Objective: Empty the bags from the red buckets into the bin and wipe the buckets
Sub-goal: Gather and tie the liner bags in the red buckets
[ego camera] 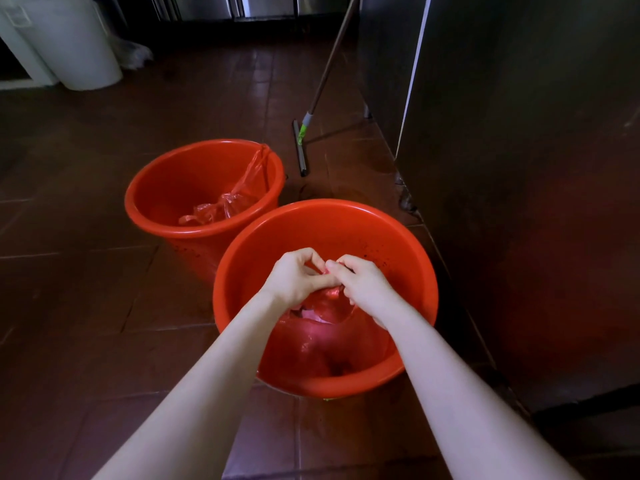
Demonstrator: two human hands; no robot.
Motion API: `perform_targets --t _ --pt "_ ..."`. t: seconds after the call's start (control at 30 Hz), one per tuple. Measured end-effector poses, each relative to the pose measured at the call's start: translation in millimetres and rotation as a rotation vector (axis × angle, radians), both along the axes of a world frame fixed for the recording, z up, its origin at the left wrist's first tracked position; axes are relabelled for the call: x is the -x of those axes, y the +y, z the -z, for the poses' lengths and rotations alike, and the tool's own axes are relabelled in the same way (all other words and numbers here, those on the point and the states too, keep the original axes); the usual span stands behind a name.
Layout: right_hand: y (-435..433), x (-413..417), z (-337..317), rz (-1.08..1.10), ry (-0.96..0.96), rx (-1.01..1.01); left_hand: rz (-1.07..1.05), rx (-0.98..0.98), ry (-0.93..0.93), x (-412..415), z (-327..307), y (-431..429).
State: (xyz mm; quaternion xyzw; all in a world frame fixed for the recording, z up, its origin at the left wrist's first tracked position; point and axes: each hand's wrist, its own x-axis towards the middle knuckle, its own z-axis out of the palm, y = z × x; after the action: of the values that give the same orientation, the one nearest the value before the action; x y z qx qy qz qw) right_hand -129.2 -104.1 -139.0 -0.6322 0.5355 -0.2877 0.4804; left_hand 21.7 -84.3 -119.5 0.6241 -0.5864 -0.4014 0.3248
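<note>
Bunching the bag in the near bucket
left hand and right hand pinch its neck, fingers curled; likely so nothing spills

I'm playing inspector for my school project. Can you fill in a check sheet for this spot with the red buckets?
Surface: brown tiled floor, shiny by the steel cabinet.
Job's things: near bucket holds the near bag; far bucket holds the far bag, crumpled, one strip over the rim; white bin far left.
Clutter: squeegee standing beside the far bucket.
Hands: left hand and right hand pinch the near bag's top.
Cables: nothing seen.
Surroundings: steel cabinet on the right.
</note>
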Motion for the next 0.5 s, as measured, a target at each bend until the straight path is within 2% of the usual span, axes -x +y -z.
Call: perform_targets --t 0.1,0.2,0.37,0.5 --pt "0.5 -0.3 -3.9 0.036 0.010 0.058 0.026 0.014 0.040 -1.9 -1.1 -2.7" --pt "2.8 -0.6 -11.7 0.076 -0.009 0.123 0.107 0.001 0.176 -1.6 -1.6 -2.8" --pt "7.3 -1.3 -15.3 0.117 -0.016 0.159 0.247 -0.227 0.562 -3.8 -4.4 0.1" --pt "7.2 -1.9 -11.2 0.191 -0.001 0.166 0.213 -0.399 0.566 -5.3 -5.2 0.5"
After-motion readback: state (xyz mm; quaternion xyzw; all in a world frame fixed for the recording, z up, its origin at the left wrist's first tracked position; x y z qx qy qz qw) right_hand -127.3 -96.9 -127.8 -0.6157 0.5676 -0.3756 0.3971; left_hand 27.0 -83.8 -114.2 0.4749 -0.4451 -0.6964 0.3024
